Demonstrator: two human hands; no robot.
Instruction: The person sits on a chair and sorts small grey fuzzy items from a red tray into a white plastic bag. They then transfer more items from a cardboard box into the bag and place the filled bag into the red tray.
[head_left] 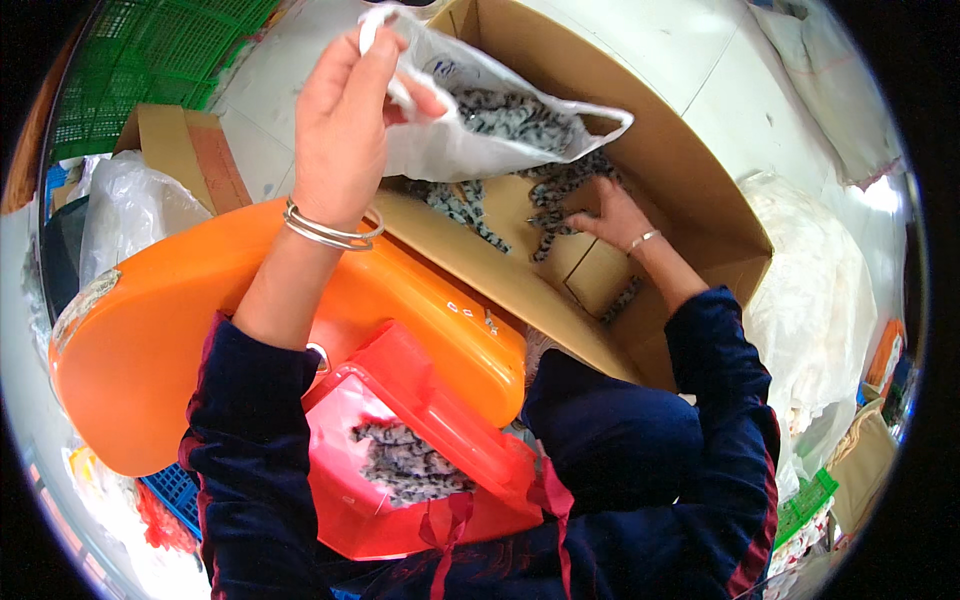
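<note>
My left hand (345, 120) is closed on the handle of a white plastic bag (415, 150), holding it up over a cardboard box (700, 190). Inside the bag lie black-and-grey speckled fuzzy pieces (515, 118). Down in the box, my right hand (612, 218) has its thumb and fingers apart, touching more speckled fuzzy strips (560, 190). Another fuzzy strip (460, 208) lies on the box bottom below the bag. In front of my body, a red plastic bin (440, 400) contains a pile of the same fuzzy pieces (410, 465).
An orange plastic stool (180, 330) stands between the red bin and the box. Green crates (150, 80), a small carton (190, 150) and clear plastic wrap (135, 210) are at the far left. A large white sack (805, 300) sits right of the box on pale floor tiles.
</note>
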